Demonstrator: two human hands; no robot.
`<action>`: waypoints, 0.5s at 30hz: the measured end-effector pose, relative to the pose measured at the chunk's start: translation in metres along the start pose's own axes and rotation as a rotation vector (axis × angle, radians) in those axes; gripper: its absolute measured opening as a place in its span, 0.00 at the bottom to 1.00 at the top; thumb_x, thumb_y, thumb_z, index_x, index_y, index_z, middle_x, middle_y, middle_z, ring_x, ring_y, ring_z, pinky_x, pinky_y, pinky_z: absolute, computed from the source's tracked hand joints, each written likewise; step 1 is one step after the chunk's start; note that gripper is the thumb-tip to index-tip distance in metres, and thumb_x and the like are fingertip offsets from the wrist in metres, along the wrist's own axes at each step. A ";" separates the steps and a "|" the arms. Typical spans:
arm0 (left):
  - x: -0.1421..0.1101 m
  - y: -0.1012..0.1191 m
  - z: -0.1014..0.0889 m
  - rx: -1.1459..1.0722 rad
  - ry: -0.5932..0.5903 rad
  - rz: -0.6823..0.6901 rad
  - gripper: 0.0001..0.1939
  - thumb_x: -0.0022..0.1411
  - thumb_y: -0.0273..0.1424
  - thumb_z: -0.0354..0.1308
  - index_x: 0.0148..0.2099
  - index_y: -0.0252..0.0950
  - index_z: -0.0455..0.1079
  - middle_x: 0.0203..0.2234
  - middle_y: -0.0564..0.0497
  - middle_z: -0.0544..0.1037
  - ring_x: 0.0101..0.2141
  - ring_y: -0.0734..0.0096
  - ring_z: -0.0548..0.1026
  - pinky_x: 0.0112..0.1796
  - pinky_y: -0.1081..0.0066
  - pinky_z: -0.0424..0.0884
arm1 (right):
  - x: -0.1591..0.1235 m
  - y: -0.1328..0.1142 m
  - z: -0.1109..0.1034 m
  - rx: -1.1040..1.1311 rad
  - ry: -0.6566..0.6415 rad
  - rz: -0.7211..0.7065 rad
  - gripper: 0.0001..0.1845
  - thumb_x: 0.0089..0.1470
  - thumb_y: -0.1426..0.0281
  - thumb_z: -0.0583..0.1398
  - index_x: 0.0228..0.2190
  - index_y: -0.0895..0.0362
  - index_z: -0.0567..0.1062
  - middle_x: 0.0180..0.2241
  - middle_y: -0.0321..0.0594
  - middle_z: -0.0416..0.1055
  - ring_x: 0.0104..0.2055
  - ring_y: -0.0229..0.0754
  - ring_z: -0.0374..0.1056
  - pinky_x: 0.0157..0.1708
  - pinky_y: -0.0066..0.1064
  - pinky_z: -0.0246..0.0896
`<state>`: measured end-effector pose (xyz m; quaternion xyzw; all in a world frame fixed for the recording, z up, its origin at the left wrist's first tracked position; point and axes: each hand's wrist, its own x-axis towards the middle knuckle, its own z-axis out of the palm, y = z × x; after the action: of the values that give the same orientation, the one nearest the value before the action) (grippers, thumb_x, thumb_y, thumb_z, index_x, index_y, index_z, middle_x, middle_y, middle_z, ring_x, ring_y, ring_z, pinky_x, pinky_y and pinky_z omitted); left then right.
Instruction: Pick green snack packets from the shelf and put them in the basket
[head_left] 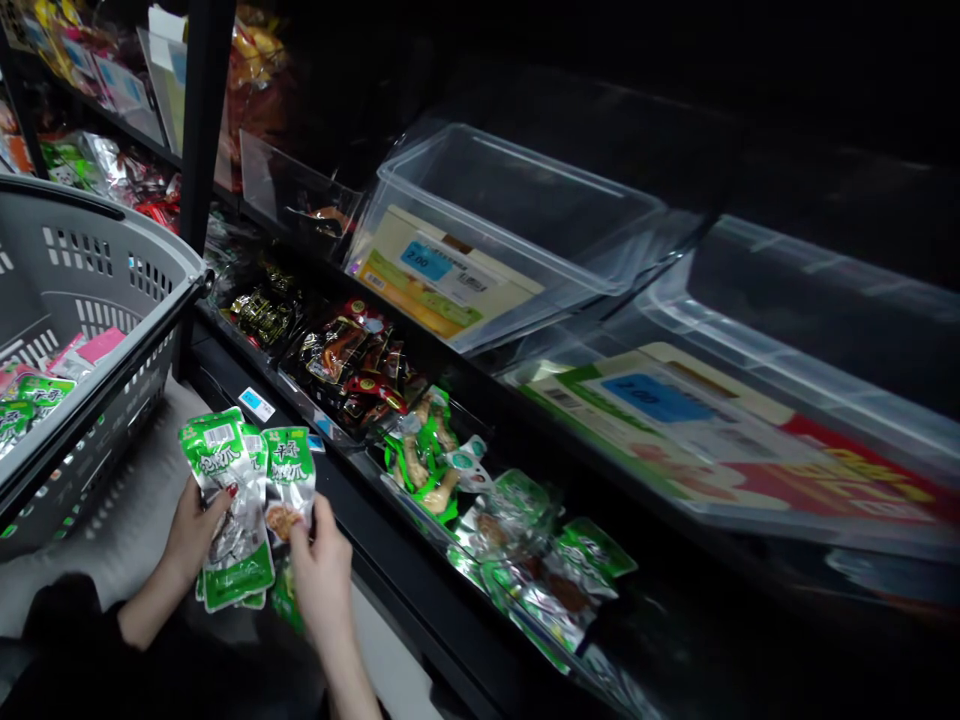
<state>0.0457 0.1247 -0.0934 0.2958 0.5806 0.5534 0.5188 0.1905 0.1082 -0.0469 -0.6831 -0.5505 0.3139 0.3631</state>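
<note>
Several green-and-silver snack packets [238, 560] are fanned out between my two hands, low in front of the shelf. My left hand [192, 535] grips the left part of the stack, its thumb on the front packet. With fingers and thumb, my right hand [322, 560] pinches another snack packet [289, 470], which overlaps the stack on its right. Part of one more green packet shows below, between the hands. Left of my hands stands a grey shopping basket [161, 390] with green and pink packets inside.
The low shelf tray holds black snack packets [349, 360], green packets of peanut-like shapes [424, 455] and green-silver packets [540, 570]. Clear plastic bins [517, 175] with price labels stand above. A black shelf post [206, 130] rises behind the basket.
</note>
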 end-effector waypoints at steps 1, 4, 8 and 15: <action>0.001 0.003 0.000 -0.027 0.003 -0.028 0.19 0.47 0.35 0.60 0.42 0.33 0.68 0.37 0.47 0.77 0.40 0.59 0.73 0.43 0.63 0.65 | 0.004 0.002 -0.006 0.112 0.049 0.044 0.15 0.48 0.70 0.52 0.38 0.59 0.70 0.30 0.43 0.74 0.31 0.46 0.69 0.33 0.35 0.63; 0.003 0.007 -0.002 -0.091 0.029 -0.076 0.20 0.46 0.36 0.61 0.42 0.33 0.68 0.36 0.48 0.77 0.39 0.59 0.74 0.42 0.64 0.66 | 0.010 0.003 -0.020 0.533 0.144 0.169 0.15 0.44 0.67 0.57 0.37 0.57 0.70 0.34 0.41 0.75 0.35 0.44 0.70 0.35 0.32 0.63; 0.004 0.006 -0.003 -0.154 -0.009 -0.158 0.22 0.47 0.39 0.61 0.43 0.34 0.67 0.35 0.48 0.78 0.37 0.60 0.75 0.39 0.65 0.68 | 0.013 -0.005 -0.029 0.879 0.249 0.330 0.19 0.39 0.66 0.63 0.37 0.55 0.70 0.33 0.36 0.76 0.33 0.42 0.72 0.35 0.31 0.65; 0.003 0.005 0.004 -0.118 -0.034 -0.140 0.17 0.49 0.32 0.61 0.44 0.34 0.69 0.37 0.46 0.79 0.40 0.58 0.75 0.43 0.64 0.67 | 0.011 -0.019 -0.044 0.935 0.295 0.445 0.26 0.28 0.66 0.69 0.35 0.54 0.71 0.27 0.33 0.77 0.28 0.44 0.73 0.33 0.34 0.67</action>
<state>0.0477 0.1297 -0.0892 0.2327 0.5573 0.5439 0.5826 0.2193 0.1146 -0.0076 -0.5857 -0.1372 0.4956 0.6265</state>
